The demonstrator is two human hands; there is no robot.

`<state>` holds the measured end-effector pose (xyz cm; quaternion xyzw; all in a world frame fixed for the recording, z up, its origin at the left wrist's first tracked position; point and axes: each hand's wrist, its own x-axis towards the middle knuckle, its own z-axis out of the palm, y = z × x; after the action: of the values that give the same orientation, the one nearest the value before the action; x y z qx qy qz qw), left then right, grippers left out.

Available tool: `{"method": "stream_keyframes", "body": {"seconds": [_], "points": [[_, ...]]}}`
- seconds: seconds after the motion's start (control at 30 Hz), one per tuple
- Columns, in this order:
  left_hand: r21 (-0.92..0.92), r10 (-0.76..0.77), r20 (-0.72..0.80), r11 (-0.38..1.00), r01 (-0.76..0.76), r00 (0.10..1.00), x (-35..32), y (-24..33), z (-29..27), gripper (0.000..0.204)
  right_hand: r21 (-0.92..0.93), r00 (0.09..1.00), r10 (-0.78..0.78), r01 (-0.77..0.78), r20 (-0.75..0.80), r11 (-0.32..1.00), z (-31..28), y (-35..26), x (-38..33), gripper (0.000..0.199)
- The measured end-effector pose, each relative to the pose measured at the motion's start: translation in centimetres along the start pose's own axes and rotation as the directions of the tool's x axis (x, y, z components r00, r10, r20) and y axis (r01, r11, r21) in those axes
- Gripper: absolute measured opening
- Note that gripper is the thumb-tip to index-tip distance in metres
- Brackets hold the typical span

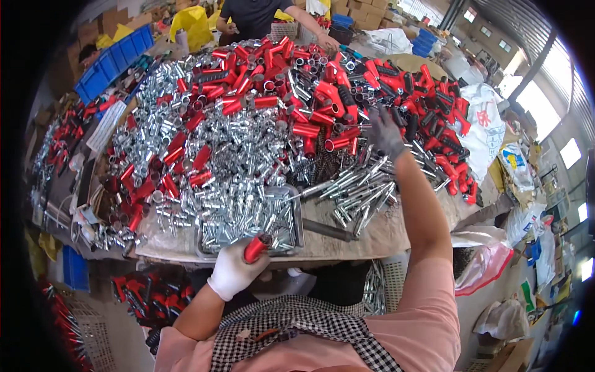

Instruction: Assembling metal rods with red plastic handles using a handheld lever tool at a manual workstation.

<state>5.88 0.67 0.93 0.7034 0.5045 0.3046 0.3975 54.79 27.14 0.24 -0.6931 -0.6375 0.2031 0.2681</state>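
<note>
Presently I am gripping a glossy red metal tube (pixel 254 250) in my white-gloved left hand (pixel 237 271) — fingers wrapping its lower part, its upper end standing clear. The tube is sitting by the near edge of a worn, pale wooden table (pixel 372 248), just in front of a shallow silver metal tray (pixel 300 226) that is brimming with small silver metal fittings (pixel 248 208).

My grey-gloved right hand (pixel 387 131) is extending over the heap, near red pistol-shaped housings with black grips (pixel 327 96) and beyond a loose fan of long silver metal rods (pixel 365 195). Its fingers are blurring; I cannot tell whether they are closing on anything.

Step, as I am judging it: holding one piece ready while seeking another in the heap. The next move is probably calling for a clean pinch on a single part — no dragging of tangled neighbours.

On the tube: its red skin is shining, looking smooth along the side; its upper end is showing dark and tilting toward the right. Any detail inside is escaping me.
</note>
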Motion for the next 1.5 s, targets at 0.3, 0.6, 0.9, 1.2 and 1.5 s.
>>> {"method": "stream_keyframes", "body": {"seconds": [0.3,0.6,0.9,1.2,1.5], "points": [[0.141,0.017,0.036,0.990,-0.022,0.999,0.1,-0.9,-0.3,0.029,-0.499,0.976,0.135,-0.031,0.173,0.866,0.1,0.6,8.4,0.064],[0.184,0.149,0.027,0.971,-0.152,0.988,-1.3,-1.7,-0.2,0.028,0.652,0.847,-0.184,0.507,-0.499,0.563,0.9,-5.6,-11.6,0.064],[0.513,0.402,0.101,0.763,-0.394,0.910,-3.4,-3.5,-1.7,0.022,0.795,0.897,-0.134,-0.295,0.422,0.530,6.6,-14.7,-27.9,0.072],[0.588,0.387,0.219,0.680,-0.438,0.895,-7.0,-2.4,-3.1,0.021,0.414,0.797,-0.137,-0.151,0.588,0.897,8.5,-19.9,-34.9,0.061],[-0.008,-0.065,0.901,0.986,0.167,0.430,-8.0,-2.5,-1.9,0.024,0.133,-0.027,-0.971,0.991,0.238,0.006,10.5,-21.5,-35.9,0.041]]}}
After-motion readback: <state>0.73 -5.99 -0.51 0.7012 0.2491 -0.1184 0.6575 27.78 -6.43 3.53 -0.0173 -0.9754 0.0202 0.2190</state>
